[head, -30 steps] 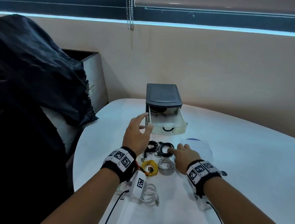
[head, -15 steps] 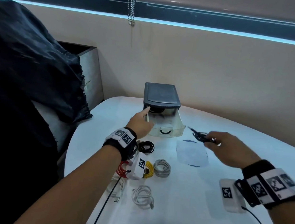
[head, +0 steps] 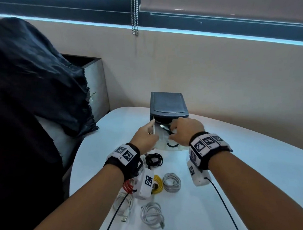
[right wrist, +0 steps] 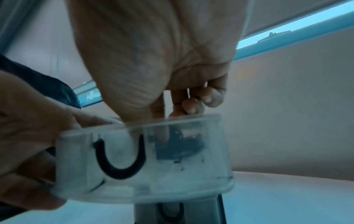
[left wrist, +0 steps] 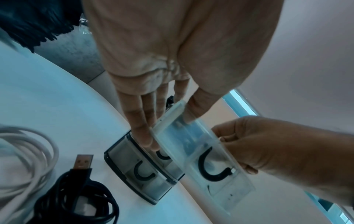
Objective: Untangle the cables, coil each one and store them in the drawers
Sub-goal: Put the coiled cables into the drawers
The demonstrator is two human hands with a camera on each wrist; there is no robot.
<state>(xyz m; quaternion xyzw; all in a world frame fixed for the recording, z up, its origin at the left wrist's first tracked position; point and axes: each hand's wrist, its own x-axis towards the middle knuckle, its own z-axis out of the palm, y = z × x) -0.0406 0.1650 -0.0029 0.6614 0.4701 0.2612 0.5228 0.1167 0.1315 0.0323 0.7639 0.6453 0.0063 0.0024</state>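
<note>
The dark drawer unit (head: 167,105) stands at the far edge of the white table (head: 251,177), with its top translucent drawer (head: 163,141) pulled out toward the person. The left hand (head: 145,137) holds the drawer's left side wall: thumb inside, straight fingers (left wrist: 141,121) laid along the outside. The right hand (head: 185,131) reaches down into the drawer, its fingers curled round a coiled black cable (head: 165,128) that it holds low inside the drawer; in the right wrist view the dark coil (right wrist: 184,144) shows through the drawer's clear front beside the black U-shaped handle (right wrist: 118,160). On the table near the person lie a second coiled black cable (head: 154,159), a yellow coil (head: 158,183), a grey coil (head: 171,181), a red coil (head: 128,185) partly hidden by the left wrist, and two white coils (head: 152,214), all well apart from the drawer. A black cloth (head: 32,78) covers an object to the left.
</note>
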